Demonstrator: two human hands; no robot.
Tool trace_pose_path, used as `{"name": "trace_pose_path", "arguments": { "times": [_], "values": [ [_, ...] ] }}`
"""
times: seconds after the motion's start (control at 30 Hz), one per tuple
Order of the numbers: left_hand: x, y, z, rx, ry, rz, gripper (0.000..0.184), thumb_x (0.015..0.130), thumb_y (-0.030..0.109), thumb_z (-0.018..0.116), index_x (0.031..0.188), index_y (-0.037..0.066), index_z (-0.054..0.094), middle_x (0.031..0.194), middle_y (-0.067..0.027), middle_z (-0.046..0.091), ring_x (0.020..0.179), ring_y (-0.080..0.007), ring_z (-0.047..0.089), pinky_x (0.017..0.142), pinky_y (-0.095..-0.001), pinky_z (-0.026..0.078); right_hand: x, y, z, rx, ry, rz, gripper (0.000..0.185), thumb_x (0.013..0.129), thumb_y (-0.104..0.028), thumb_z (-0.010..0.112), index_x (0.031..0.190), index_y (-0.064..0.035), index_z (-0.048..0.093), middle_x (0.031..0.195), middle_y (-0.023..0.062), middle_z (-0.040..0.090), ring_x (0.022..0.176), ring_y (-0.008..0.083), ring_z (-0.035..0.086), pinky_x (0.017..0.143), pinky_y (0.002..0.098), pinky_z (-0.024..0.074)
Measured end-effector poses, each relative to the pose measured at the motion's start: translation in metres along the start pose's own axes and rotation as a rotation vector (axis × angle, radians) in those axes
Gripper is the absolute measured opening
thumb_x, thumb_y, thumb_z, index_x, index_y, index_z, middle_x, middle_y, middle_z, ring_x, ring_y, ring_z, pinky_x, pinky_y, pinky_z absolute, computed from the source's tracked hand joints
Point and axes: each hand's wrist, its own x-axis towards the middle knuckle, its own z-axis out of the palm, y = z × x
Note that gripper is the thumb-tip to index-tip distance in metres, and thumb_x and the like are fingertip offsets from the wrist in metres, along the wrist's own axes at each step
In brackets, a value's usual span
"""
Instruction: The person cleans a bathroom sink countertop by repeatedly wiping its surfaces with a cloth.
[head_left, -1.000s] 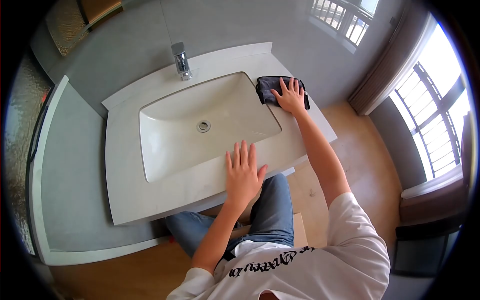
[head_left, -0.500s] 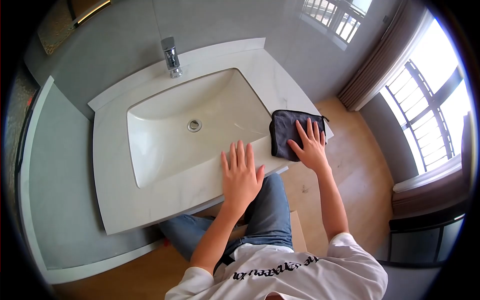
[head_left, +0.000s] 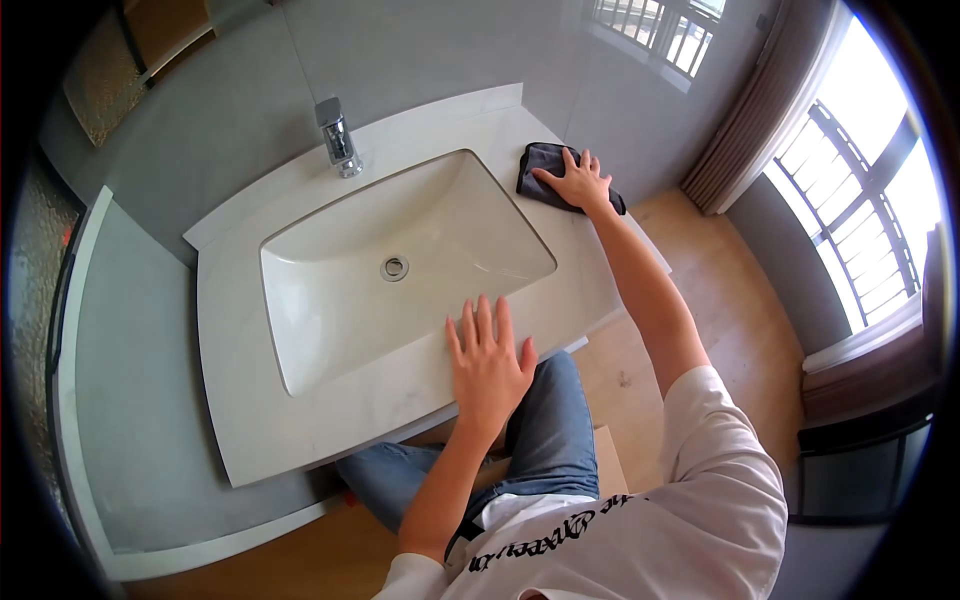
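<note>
I see a dark grey, black-edged cloth [head_left: 545, 158] on the counter [head_left: 345, 425], right of the sink [head_left: 335, 300]. My right hand [head_left: 579, 184] lies over it, fingers spread. My left hand [head_left: 488, 368], well apart, is open at the counter's front edge.

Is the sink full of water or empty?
Empty: the sink shows its bare bottom around the drain, and I see no water standing in it.

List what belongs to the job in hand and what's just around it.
In the job:
- Cloth, lying on the counter
- Right hand, spread over the cloth
- Counter, under the cloth

Just around:
- Tap
- Sink
- Curtain
- Window
</note>
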Motion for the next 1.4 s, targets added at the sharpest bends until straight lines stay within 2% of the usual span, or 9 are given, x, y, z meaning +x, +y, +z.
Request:
{"name": "trace_pose_path", "arguments": {
  "times": [0.13,0.3,0.47,0.53,0.67,0.9,1.07,1.23,1.4],
  "values": [
    [-0.001,0.001,0.003,0.009,-0.027,-0.01,0.061,0.086,0.033,0.061,0.136,0.002,0.047,0.138,-0.0178,0.048,0.13,-0.0349,0.044,0.11,-0.0552,0.031,-0.022,0.008,0.004,-0.013,0.14,-0.169,0.091,0.083,-0.079,0.042,0.151,-0.0188,0.035,0.158,0.0225,0.021,0.147,0.0382,0.018,0.114,0.0596,0.0179],
    [-0.003,-0.003,0.004,0.01,0.002,0.017,0.06,0.088,0.033,0.06,0.137,0.002,0.046,0.138,-0.0181,0.047,0.13,-0.0354,0.043,0.11,-0.0551,0.031,-0.103,0.031,-0.002,-0.035,0.14,-0.328,0.083,0.085,-0.072,0.047,0.15,-0.0207,0.037,0.156,0.0205,0.027,0.144,0.0391,0.024,0.114,0.0599,0.0166],
    [-0.004,-0.002,0.003,-0.002,-0.006,0.02,0.06,0.089,0.034,0.059,0.137,0.001,0.046,0.139,-0.0187,0.047,0.131,-0.0359,0.043,0.11,-0.0554,0.031,-0.213,0.038,-0.016,-0.082,0.15,-0.329,0.076,0.087,-0.058,0.057,0.151,-0.0232,0.035,0.156,0.0211,0.027,0.145,0.0403,0.022,0.112,0.0645,0.0159],
    [-0.002,-0.004,0.001,0.003,-0.012,0.027,0.06,0.089,0.034,0.059,0.138,0.001,0.046,0.139,-0.0189,0.046,0.131,-0.0359,0.042,0.11,-0.0555,0.031,-0.234,0.036,-0.022,-0.043,0.124,-0.313,0.075,0.087,-0.058,0.057,0.15,-0.0222,0.037,0.156,0.0208,0.028,0.145,0.0404,0.022,0.112,0.0644,0.0143],
    [-0.002,-0.003,0.001,0.008,-0.01,0.036,0.06,0.089,0.034,0.059,0.137,0.001,0.046,0.138,-0.0194,0.047,0.13,-0.0363,0.043,0.11,-0.0557,0.031,-0.216,0.031,-0.022,-0.051,0.095,-0.28,0.076,0.087,-0.06,0.056,0.15,-0.0219,0.037,0.156,0.0202,0.028,0.145,0.0396,0.021,0.112,0.0644,0.0132],
    [-0.001,-0.001,0.0,0.045,-0.005,0.035,0.06,0.088,0.034,0.059,0.136,0.001,0.047,0.137,-0.0193,0.048,0.129,-0.0361,0.045,0.109,-0.0559,0.032,-0.093,0.009,0.002,-0.06,0.135,-0.228,0.082,0.086,-0.073,0.043,0.147,-0.0193,0.042,0.154,0.0213,0.03,0.144,0.0405,0.023,0.109,0.0699,0.0135],
    [-0.002,0.0,0.003,0.049,0.003,0.013,0.06,0.087,0.034,0.06,0.136,0.002,0.048,0.136,-0.0185,0.049,0.128,-0.0353,0.045,0.109,-0.0554,0.032,-0.023,0.004,-0.002,-0.032,0.016,-0.179,0.081,0.085,-0.076,0.04,0.148,-0.0257,0.039,0.158,0.015,0.026,0.146,0.0358,0.02,0.109,0.0676,0.019],
    [-0.001,0.0,0.005,0.037,0.026,0.013,0.06,0.087,0.035,0.059,0.136,0.003,0.048,0.136,-0.0176,0.05,0.127,-0.0349,0.046,0.109,-0.055,0.033,-0.039,0.013,0.005,-0.089,0.085,-0.267,0.08,0.087,-0.074,0.04,0.149,-0.0249,0.038,0.157,0.017,0.028,0.144,0.0374,0.024,0.109,0.0685,0.0179],
    [-0.003,-0.002,0.007,0.051,0.038,0.023,0.06,0.087,0.034,0.059,0.136,0.003,0.048,0.135,-0.0183,0.049,0.128,-0.0352,0.045,0.109,-0.055,0.032,-0.129,0.023,0.001,-0.029,0.184,-0.336,0.072,0.087,-0.064,0.049,0.144,-0.0211,0.044,0.151,0.0195,0.036,0.141,0.038,0.029,0.109,0.0687,0.0178]
  ]
}}
